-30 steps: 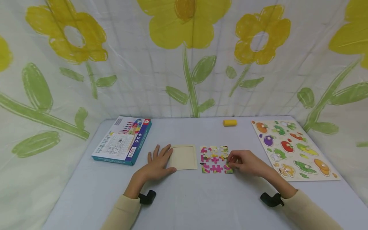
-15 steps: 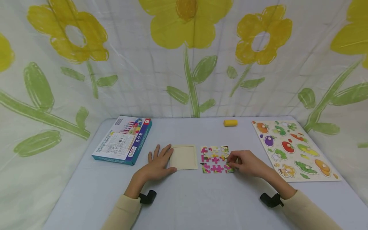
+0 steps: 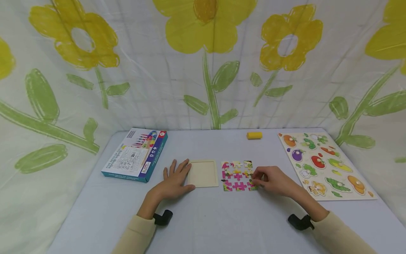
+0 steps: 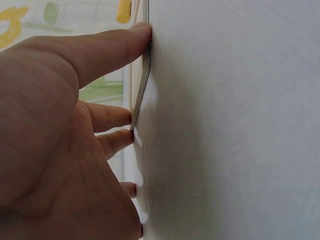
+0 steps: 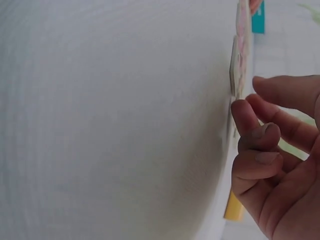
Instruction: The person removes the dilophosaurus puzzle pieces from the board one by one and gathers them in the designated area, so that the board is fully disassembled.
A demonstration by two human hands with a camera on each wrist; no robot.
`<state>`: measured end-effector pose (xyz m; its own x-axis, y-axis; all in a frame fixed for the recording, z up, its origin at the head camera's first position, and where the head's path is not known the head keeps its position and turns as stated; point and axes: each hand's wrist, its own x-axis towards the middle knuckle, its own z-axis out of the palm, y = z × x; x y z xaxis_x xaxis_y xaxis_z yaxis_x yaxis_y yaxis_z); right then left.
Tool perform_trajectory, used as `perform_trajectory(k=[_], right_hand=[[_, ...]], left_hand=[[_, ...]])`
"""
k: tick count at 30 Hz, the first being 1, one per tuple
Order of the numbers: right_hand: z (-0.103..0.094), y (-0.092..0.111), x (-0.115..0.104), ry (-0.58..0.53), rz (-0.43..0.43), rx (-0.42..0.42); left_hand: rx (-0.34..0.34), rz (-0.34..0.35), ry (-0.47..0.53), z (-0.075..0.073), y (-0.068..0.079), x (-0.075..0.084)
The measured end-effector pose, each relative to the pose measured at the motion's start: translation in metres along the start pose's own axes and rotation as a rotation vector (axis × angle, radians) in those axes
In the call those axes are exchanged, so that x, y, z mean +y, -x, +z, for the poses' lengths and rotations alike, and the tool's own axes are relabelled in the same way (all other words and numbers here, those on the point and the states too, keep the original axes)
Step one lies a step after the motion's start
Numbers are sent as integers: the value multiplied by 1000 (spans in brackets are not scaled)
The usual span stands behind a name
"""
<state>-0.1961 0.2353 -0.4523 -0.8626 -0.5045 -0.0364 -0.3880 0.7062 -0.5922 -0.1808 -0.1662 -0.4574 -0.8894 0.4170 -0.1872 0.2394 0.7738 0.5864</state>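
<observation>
My left hand (image 3: 175,180) lies with fingers spread at the left edge of a shallow wooden puzzle tray (image 3: 203,174). In the left wrist view its thumb and two fingertips touch the tray's edge (image 4: 142,82). To the right of the tray lie several pink, green and yellow jigsaw pieces (image 3: 239,186), set out in loose rows with gaps. My right hand (image 3: 269,179) has bent fingers at the right side of these pieces. In the right wrist view its lower fingers curl inward, and a gap shows between thumb and index fingertip. Whether it grips a piece is hidden.
A boxed set (image 3: 134,155) lies at the left of the table. At the back stands a yellow cylinder (image 3: 254,135) on its side. A vegetable peg puzzle board (image 3: 326,165) lies at the right, partly behind my right forearm. A flowered curtain (image 3: 142,88) hangs behind.
The right hand's fingertips have shifted very slightly at the right-hand jigsaw pieces. My left hand and the tray stay in place.
</observation>
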Motion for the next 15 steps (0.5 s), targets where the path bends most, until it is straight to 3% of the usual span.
perform_trajectory(k=[15], right_hand=[[0, 8, 0, -20, 1, -38]], left_hand=[[-10, -30, -37, 2, -2, -2]])
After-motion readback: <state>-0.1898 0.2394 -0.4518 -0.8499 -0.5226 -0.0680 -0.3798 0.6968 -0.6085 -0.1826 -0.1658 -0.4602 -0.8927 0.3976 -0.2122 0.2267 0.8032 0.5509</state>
